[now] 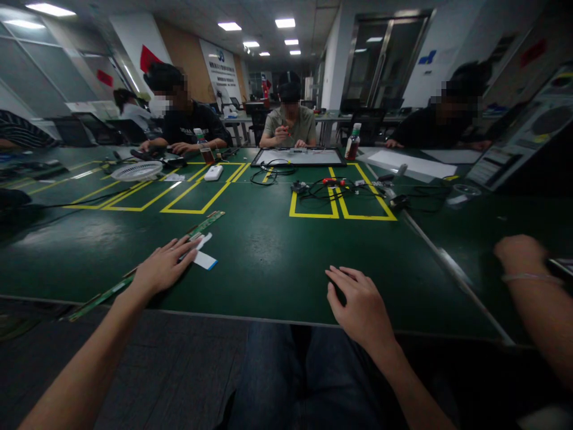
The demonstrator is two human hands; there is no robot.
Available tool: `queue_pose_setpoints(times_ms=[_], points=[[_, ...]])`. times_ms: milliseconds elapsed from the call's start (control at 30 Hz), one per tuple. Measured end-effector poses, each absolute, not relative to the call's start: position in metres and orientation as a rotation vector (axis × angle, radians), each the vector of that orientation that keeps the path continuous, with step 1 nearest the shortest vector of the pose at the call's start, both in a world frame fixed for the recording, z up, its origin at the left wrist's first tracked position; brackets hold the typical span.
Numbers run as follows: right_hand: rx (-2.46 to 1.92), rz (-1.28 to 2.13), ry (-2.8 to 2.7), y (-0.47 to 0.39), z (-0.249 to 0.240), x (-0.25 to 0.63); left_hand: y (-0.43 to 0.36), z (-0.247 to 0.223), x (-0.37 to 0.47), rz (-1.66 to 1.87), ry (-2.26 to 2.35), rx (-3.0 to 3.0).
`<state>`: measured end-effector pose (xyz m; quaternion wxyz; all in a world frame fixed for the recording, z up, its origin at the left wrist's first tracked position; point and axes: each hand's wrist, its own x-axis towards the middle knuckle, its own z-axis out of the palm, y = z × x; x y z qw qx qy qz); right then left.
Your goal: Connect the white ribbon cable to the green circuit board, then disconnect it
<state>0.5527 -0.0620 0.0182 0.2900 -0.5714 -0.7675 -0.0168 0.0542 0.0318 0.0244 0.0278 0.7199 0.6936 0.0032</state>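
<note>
My left hand (163,266) lies with fingers stretched out over a long, narrow green circuit board strip (208,223) at the left of the table. The strip runs slantwise, and its near end sticks out past the table's front edge. By my fingertips is a white flat ribbon cable (206,260) with a blue end; the hand covers part of the board and cable. My right hand (360,301) is at the front edge of the table, fingers loosely bent and thumb apart, with nothing in it.
Yellow tape outlines (313,215) mark the green table (264,257). Black cables (320,190) lie beyond, and a metal strip (443,257) slants at the right. A neighbour's hand (521,254) rests far right. Farther back are a white fan grille (138,171), bottles (353,143) and several seated people.
</note>
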Motion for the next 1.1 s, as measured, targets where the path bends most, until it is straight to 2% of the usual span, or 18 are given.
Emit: queue_pose_setpoints(times_ms=[300, 667, 900, 1100], points=[[-1.523, -0.047, -2.048, -0.062, 0.018, 0.552, 0.006, 0.023, -0.048, 0.033, 2.616, 1.72], [-1.504, -0.085, -2.055, -0.061, 0.016, 0.553, 0.0, 0.022, -0.034, 0.145, 2.764, 1.848], [-1.506, -0.06, -2.059, -0.061, 0.015, 0.553, -0.001, 0.025, -0.034, 0.188, 2.764, 1.41], [-1.506, -0.059, -2.047, -0.061, 0.015, 0.553, 0.006, 0.02, -0.047, -0.002, 2.659, 1.63]])
